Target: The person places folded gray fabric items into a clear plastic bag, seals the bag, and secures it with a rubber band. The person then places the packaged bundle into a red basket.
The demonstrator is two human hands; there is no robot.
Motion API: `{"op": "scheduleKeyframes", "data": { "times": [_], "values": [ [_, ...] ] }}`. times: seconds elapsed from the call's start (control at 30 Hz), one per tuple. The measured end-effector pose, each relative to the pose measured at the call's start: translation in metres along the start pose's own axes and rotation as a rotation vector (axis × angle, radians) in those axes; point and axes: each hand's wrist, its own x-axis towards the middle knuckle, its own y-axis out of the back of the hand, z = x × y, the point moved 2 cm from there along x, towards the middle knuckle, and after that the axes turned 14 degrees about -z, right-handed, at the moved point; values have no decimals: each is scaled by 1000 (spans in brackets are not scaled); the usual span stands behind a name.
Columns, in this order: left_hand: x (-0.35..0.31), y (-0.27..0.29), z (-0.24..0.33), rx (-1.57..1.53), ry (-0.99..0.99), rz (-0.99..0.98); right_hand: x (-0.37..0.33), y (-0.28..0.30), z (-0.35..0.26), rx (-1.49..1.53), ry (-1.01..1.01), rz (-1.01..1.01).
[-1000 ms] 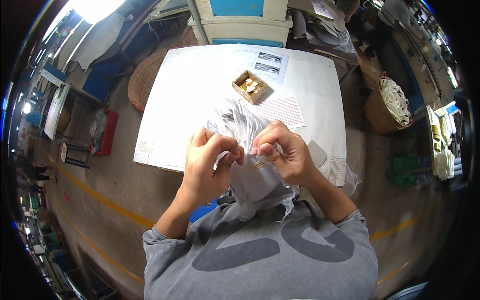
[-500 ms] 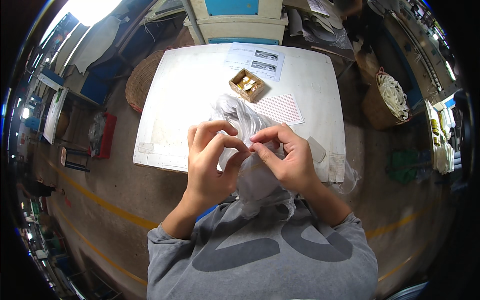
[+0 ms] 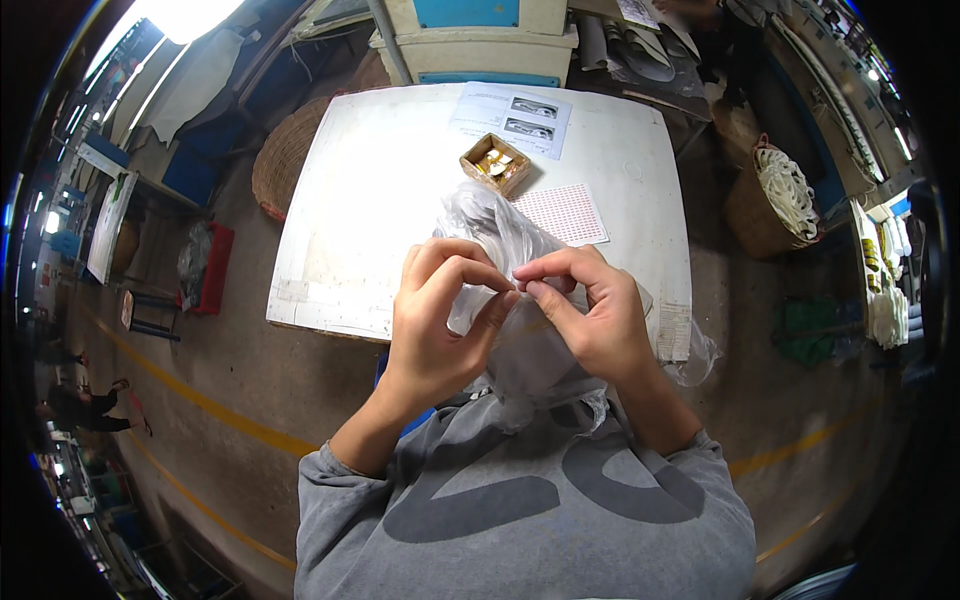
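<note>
My left hand [image 3: 440, 325] and my right hand [image 3: 605, 315] meet fingertip to fingertip in front of my chest, each with thumb and forefinger pinched together. What lies between the fingertips is too small to make out. Beneath and behind them is a clear, crumpled plastic bag [image 3: 535, 355] with something pale inside; it runs from my lap onto the near edge of the white table [image 3: 365, 190]. Just past the bag lies a white sheet with rows of small red marks [image 3: 562, 213]. A small wooden box [image 3: 507, 184] with pale and gold-coloured pieces stands beyond it.
A printed paper with two pictures [image 3: 485, 108] lies at the table's far side. Wicker baskets stand left [image 3: 285, 165] and right [image 3: 752, 215] of the table, the right one full of white strips. A red crate [image 3: 217, 270] is on the floor at left.
Both hands have shifted slightly to the right, still pinching together. The top of the bag has moved a little to the right too. At far left, a walking person has come into view.
</note>
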Motion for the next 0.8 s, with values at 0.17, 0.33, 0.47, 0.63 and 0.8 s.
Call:
{"op": "scheduleKeyframes", "data": {
  "times": [0.17,0.33,0.47,0.63,0.8],
  "values": [
    [-1,0,1,17,-14,-30,-6,-5,6,99,-31,99],
    [-2,-4,3,8,-9,-48,-11,-18,20,114,-20,141],
    [-3,-6,6,6,-4,-33,-10,-29,28,166,-11,167],
    [-7,1,4,58,14,11,0,-40,27,159,15,118],
    [-18,10,-2,10,76,58,10,-46,15,120,56,89]
  ]
}}
